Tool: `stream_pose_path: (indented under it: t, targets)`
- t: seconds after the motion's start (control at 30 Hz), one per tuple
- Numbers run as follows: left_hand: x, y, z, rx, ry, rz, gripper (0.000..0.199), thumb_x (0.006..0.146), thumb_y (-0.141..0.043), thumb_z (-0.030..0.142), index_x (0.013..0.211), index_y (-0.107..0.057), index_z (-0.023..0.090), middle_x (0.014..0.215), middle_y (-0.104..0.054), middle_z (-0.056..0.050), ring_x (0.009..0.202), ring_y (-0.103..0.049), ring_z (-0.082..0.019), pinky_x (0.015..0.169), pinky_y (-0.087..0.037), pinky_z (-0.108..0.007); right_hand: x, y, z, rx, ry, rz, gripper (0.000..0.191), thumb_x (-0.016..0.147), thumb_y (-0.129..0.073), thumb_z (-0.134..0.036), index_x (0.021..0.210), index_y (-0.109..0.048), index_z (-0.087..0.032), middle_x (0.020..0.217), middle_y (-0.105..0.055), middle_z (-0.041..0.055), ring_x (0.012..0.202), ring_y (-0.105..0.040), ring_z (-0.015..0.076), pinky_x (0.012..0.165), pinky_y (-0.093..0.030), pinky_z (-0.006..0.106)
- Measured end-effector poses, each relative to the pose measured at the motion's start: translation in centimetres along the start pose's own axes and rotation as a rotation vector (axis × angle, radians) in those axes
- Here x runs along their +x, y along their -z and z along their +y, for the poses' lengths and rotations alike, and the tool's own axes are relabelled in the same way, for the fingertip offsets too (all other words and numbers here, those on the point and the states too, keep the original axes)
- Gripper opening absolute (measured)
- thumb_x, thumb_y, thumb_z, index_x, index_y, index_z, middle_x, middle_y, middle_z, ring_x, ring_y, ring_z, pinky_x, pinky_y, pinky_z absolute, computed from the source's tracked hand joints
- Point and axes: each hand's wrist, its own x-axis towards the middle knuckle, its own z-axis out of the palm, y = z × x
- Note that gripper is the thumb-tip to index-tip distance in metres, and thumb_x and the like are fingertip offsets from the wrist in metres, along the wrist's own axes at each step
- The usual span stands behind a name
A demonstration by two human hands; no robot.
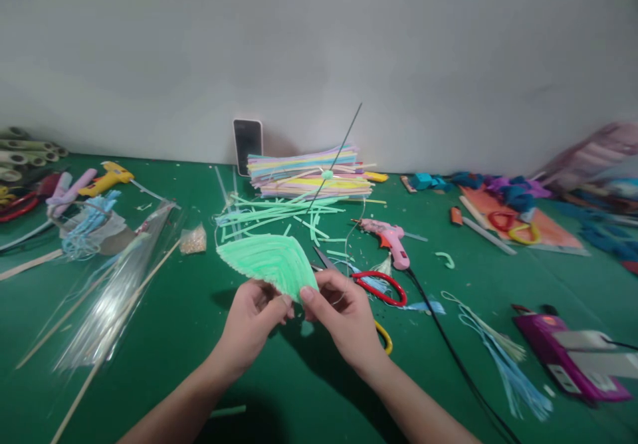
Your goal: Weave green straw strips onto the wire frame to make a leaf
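Green fan-shaped piece (273, 259) is showing ridged, curving bands and a slightly ragged lower left edge; it is spreading up and to the left from the fingers, above the green table (199, 377). Left hand (262, 318) is pinching its lower edge between thumb and index finger; right hand (339, 308) is gripping its lower right corner, thumb on the near face; both grips are closed on the piece, hands close together.

Left of the grip, a small clear bag (193, 239) is holding tiny tan bits; farther left, a long clear plastic sleeve (107, 318) is lying flat, thin sticks on and beside it; beyond that, a pale container (107, 234) is sitting with light blue strands on it, its inside too unclear to tell.

Beyond the grip, green strips (284, 213) are lying loose before a multicolored bundle (309, 173); a phone (248, 145) is leaning upright against the wall; right of the grip, red-handled scissors (381, 289) and a pink glue gun (391, 238) are lying.
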Motion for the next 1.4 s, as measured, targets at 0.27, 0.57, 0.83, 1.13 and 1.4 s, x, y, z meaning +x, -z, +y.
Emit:
stream_pose_path:
  t: [0.27,0.57,0.83,1.13,1.4]
  targets:
    - [-0.3,0.0,0.6,0.082,-0.019,0.012,0.015,0.074,-0.063,0.023,0.061,-0.063,0.015,0.055,-0.061,0.000,0.054,-0.054,-0.012,0.055,-0.042,-0.024,-0.1,-0.1,0.2,0.029,0.014,-0.024,0.019,0.082,-0.070,-0.037,0.077,-0.065,-0.020,0.056,-0.061,-0.0038,0.052,-0.058,0.0098,0.051,-0.049,0.019]
    - [-0.2,-0.4,0.7,0.039,-0.041,0.044,0.014,0.073,-0.068,0.027,0.074,-0.064,0.014,0.060,-0.064,-0.001,0.055,-0.058,-0.014,0.054,-0.046,-0.024,-0.1,0.1,0.3,0.043,0.006,0.009,0.019,0.082,-0.070,-0.038,0.078,-0.065,-0.019,0.057,-0.061,-0.0041,0.051,-0.056,0.0089,0.051,-0.048,0.019]
    - [-0.2,-0.4,0.7,0.042,-0.022,0.070,0.013,0.070,-0.068,0.026,0.071,-0.065,0.013,0.057,-0.064,0.000,0.053,-0.058,-0.013,0.053,-0.047,-0.024,-0.2,0.1,0.4,0.055,0.028,-0.015,0.016,0.083,-0.070,-0.032,0.078,-0.065,-0.018,0.057,-0.062,-0.0046,0.051,-0.055,0.0063,0.050,-0.046,0.015]
    - [-0.2,-0.3,0.8,0.051,-0.013,0.072,0.012,0.070,-0.067,0.025,0.067,-0.064,0.014,0.055,-0.063,0.000,0.052,-0.057,-0.012,0.052,-0.046,-0.023,-0.1,-0.1,0.4,0.063,0.043,-0.030,0.013,0.084,-0.069,-0.029,0.078,-0.065,-0.019,0.058,-0.063,-0.0045,0.051,-0.055,0.0062,0.050,-0.046,0.014]
    - [0.1,-0.1,-0.1,0.054,-0.043,-0.005,0.021,0.078,-0.068,0.035,0.078,-0.065,0.014,0.061,-0.065,-0.001,0.056,-0.058,-0.014,0.053,-0.046,-0.024,-0.1,0.0,0.4,0.074,0.042,-0.002,0.015,0.085,-0.069,-0.031,0.079,-0.065,-0.019,0.057,-0.062,-0.0048,0.051,-0.056,0.0064,0.051,-0.047,0.015]
